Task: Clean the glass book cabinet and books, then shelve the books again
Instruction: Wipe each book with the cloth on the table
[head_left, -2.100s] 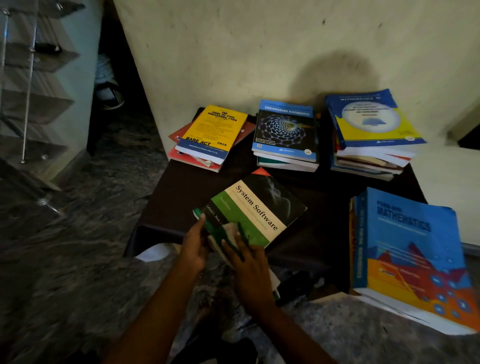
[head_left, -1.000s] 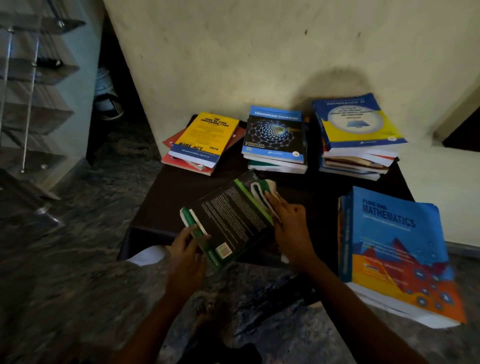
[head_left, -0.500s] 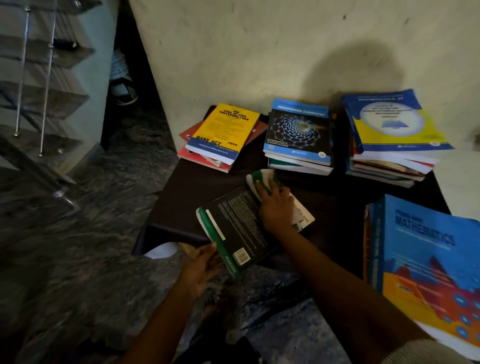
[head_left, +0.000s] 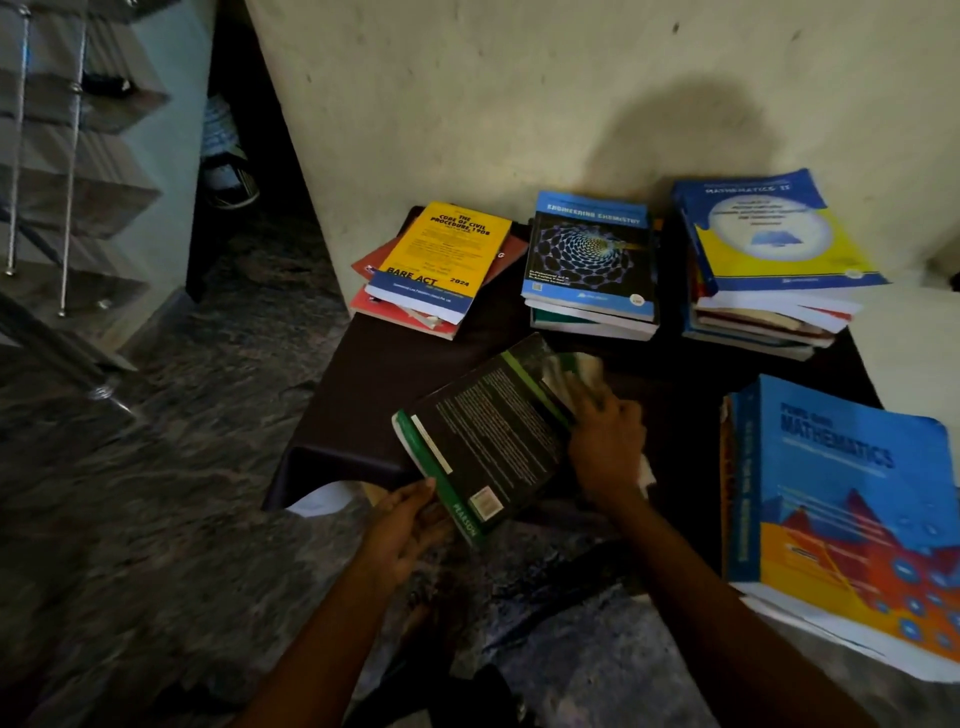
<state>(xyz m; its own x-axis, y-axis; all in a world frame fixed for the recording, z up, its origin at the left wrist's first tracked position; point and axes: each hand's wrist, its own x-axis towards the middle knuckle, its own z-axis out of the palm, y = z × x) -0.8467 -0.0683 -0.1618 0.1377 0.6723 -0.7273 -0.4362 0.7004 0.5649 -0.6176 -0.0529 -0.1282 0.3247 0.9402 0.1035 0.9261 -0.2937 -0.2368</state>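
Green-spined book (head_left: 483, 447) lies back cover up on the dark low table (head_left: 384, 374), set at a slant, with its near corner jutting past the table's near edge. The left hand (head_left: 410, 525) grips that corner by the spine, thumb on top and fingers curled underneath. The right hand (head_left: 605, 441) is at the book's right edge with its fingers bunched on a pale cloth (head_left: 576, 371). This hand is blurred, so it seems to press the cloth against the cover's far right corner, but I cannot tell how the fingertips lie.

Along the far side of the table, against the wall (head_left: 519, 104), stand three piles: on the left one topped by a yellow Bare Act book (head_left: 441, 260), in the middle one topped by the Engineering Chemistry book (head_left: 589, 260), and on the right a taller stack under a Mathematics II book (head_left: 769, 239). Near right, a big blue Mathematics book (head_left: 852, 493) tops another pile. Glass shelves (head_left: 78, 156) stand far left, well apart from the table.
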